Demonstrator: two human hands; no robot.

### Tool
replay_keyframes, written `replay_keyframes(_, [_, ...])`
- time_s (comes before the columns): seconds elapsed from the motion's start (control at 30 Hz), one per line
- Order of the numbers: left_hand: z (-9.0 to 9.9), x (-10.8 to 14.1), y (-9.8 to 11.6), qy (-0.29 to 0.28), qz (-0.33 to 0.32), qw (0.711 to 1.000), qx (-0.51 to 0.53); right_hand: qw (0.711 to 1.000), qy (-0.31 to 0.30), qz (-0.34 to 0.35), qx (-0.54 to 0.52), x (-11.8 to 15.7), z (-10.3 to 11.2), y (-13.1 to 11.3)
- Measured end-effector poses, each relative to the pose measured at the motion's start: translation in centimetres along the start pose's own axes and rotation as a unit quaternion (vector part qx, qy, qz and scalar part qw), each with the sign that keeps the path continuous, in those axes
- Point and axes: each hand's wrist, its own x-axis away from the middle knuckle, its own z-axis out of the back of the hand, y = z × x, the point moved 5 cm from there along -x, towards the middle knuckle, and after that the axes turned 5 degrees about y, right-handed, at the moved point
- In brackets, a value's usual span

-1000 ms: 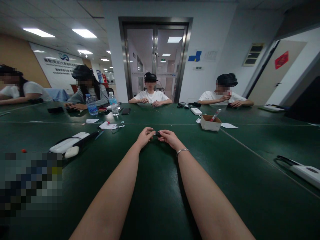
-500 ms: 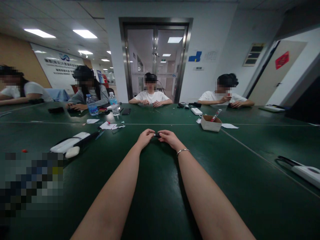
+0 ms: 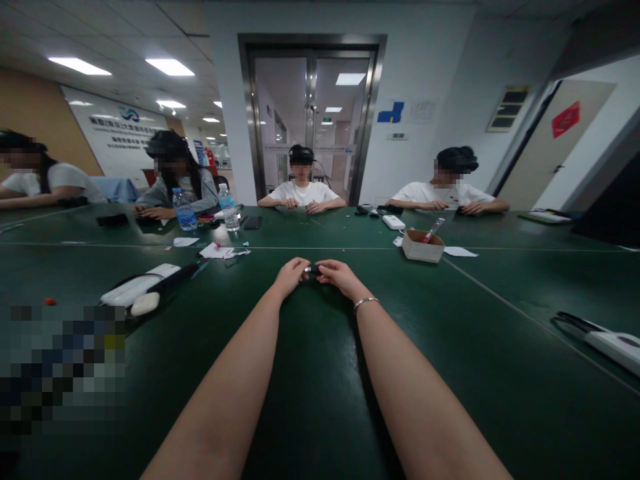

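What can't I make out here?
In the head view:
1. Small dark piece in the right hand: too small to identify, partly covered by that hand.
2. Left hand: contact with the piece's silver tip is too small to tell.
3. Far-right white device: cut off by the edge.
4. Box: floor hidden by its near wall.
5. Lower left: hidden by pixel blocks.

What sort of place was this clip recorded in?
Probably an office or shared workroom: several people in headsets sit around a large green tabletop, with metal-framed glass doors ahead and a lettered sign on the left.
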Motion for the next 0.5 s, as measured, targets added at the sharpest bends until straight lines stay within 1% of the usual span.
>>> replay_keyframes(0.07, [-0.05,0.03,0.1,-0.005,-0.01,1.0,-0.008,1.0,0.001,-0.003,0.0,-0.04,0.01,0.05])
replay_keyframes(0.13, [0.02,0.04,0.23,0.005,-0.023,1.0,-0.018,1.0,0.001,-0.002,0.002,-0.08,0.02,0.08])
replay_keyframes(0.3, [-0.08,0.11,0.46,0.002,-0.03,1.0,-0.007,1.0,0.0,0.001,-0.001,-0.18,0.06,0.14])
replay_keyframes(0.37, [0.05,0.16,0.6,0.012,-0.041,0.999,-0.018,1.0,0.003,-0.002,0.0,-0.21,0.09,0.18])
replay_keyframes(0.43, [0.13,0.19,0.57,0.017,-0.038,0.999,-0.019,1.0,0.006,-0.006,0.001,-0.21,0.1,0.2])
replay_keyframes(0.5, [0.02,0.18,0.38,0.003,-0.021,1.0,-0.002,1.0,0.003,-0.007,0.0,-0.2,0.05,0.17])
